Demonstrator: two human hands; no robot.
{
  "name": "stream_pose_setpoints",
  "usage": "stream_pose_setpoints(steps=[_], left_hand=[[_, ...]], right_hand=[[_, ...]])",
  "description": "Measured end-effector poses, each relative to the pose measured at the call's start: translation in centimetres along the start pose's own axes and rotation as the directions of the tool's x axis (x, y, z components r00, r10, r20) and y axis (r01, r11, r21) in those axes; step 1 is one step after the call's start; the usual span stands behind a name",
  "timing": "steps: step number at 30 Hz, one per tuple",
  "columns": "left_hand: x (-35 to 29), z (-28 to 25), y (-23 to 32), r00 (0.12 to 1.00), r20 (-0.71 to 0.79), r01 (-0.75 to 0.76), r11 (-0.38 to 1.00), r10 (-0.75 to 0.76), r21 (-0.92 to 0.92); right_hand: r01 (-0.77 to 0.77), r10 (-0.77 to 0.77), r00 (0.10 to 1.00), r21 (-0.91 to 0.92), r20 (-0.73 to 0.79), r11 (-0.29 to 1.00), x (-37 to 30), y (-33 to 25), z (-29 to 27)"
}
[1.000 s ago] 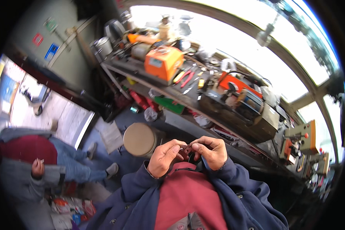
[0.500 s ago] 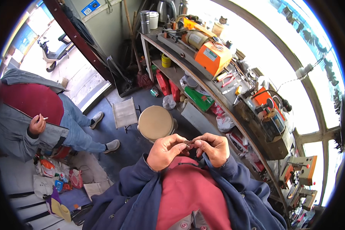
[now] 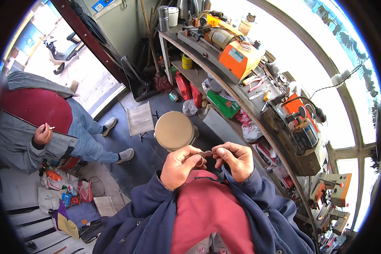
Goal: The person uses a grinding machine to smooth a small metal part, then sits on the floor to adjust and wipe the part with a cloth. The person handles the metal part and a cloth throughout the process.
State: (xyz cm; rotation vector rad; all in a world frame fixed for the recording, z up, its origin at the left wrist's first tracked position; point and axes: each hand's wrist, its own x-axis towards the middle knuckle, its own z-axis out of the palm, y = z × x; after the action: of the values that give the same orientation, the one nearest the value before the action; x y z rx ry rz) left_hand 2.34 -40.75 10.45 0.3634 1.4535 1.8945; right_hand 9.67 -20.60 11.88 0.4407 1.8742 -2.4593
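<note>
My left hand (image 3: 180, 166) and my right hand (image 3: 236, 158) meet in front of my chest, above my red top and blue jacket. Between their fingertips they pinch one small dark flat piece (image 3: 208, 153). Its exact shape is too small to tell. Just beyond the hands stands a round tan stool (image 3: 174, 130) on the floor.
A cluttered workbench (image 3: 224, 84) curves along the right with an orange machine (image 3: 238, 59), pliers, and a boxy orange-and-black machine (image 3: 298, 127). On the left sits another person (image 3: 42, 122) holding a cigarette. A small folding stool (image 3: 140, 120) and bags (image 3: 61, 194) lie on the floor.
The view has swung left and down, bringing the seated person and doorway into sight. My hands stay together on the small piece.
</note>
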Motion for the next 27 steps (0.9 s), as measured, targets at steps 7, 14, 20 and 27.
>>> stream_pose_setpoints(steps=[7, 14, 20, 27], left_hand=[[0.2, 0.5, -0.1, 0.999, 0.018, 0.035, 0.999, -0.035, -0.028], [0.1, 0.0, -0.3, 0.999, 0.037, 0.028, 0.999, -0.027, -0.016], [-0.7, -0.4, 0.1, 0.998, 0.023, 0.067, 0.990, -0.065, -0.128], [-1.3, -0.5, 0.8, 0.991, 0.053, 0.133, 0.977, -0.126, -0.164]], right_hand=[[-0.039, 0.036, 0.999, 0.099, 0.035, 0.994, -0.7, 0.6, 0.4], [0.008, -0.008, 1.000, 0.081, -0.002, 0.997, -1.2, 0.9, 1.0], [0.352, -0.407, 0.912, -0.429, -0.041, 0.832, -1.4, 0.6, 1.5], [0.475, -0.609, 0.792, -0.661, 0.034, 0.581, -1.6, 0.4, 1.7]])
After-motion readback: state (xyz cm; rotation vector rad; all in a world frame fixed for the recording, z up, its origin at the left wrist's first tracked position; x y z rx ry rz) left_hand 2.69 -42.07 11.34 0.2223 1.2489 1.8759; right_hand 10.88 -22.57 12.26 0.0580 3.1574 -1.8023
